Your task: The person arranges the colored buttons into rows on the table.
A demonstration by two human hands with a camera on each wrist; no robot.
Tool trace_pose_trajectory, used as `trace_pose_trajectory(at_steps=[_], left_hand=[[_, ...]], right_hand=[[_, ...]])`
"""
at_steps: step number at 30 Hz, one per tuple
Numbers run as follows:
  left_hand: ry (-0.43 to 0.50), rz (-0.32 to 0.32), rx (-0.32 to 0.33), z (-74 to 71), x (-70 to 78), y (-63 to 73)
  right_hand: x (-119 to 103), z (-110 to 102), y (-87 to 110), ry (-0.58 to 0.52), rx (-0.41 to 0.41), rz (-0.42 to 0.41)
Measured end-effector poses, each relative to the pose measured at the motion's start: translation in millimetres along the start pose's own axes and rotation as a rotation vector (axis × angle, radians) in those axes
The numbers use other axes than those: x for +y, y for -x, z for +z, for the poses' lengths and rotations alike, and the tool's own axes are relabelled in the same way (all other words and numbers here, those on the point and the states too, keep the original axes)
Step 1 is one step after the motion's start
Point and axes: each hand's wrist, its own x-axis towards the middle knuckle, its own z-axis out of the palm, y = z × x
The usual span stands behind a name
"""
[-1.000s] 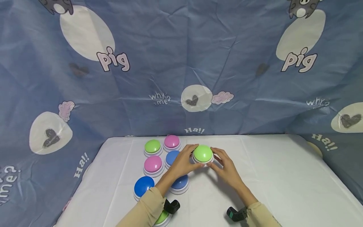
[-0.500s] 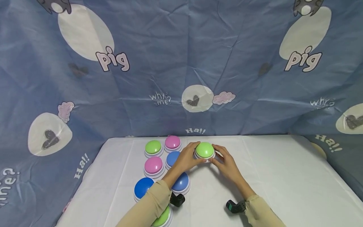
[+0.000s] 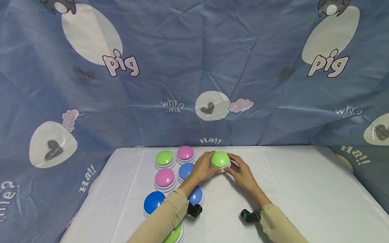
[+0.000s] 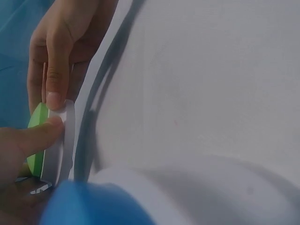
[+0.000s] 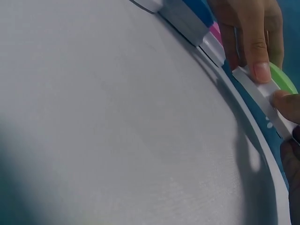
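Both hands hold one round push button (image 3: 220,159), with a green dome and white base, near the back of the table. My left hand (image 3: 204,167) grips its left side and my right hand (image 3: 244,173) its right side. In the left wrist view, both thumbs press the white base (image 4: 58,145), which is tilted on edge to the camera. A gap shows between the base and the cloth in the right wrist view, where the green dome (image 5: 282,78) is partly covered by fingers.
Left of the hands stand several similar buttons: a green one (image 3: 164,158), pink ones (image 3: 185,153), a dark blue one (image 3: 154,201) and lighter blue ones (image 3: 196,195). My left sleeve partly covers another green button (image 3: 174,234). A patterned blue curtain (image 3: 170,128) rises behind the white table (image 3: 304,189).
The hands have carried the green button slightly away from me and to the right. Most of that shift came in the first half second. The other buttons stay put.
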Motion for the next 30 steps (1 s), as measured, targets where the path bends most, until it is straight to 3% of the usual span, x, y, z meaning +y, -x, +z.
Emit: trace_pose_trajectory(at_steps=[4, 10, 15, 30], left_hand=[[-0.006, -0.023, 0.008, 3.4, -1.9, -1.9], [-0.009, -0.023, 0.011, 13.1, -3.0, -7.1], [-0.004, -0.030, 0.034, 17.8, -2.8, -8.5], [-0.026, -0.030, 0.041, 20.1, 0.2, -7.8]], right_hand=[[-0.3, 1.3, -2.3, -0.029, -0.023, 0.024], [24.1, 1.8, -3.2, 0.082, -0.006, 0.094], [32.0, 1.9, -3.9, 0.094, -0.012, 0.122], [31.9, 0.6, -6.3, 0.127, -0.016, 0.147]])
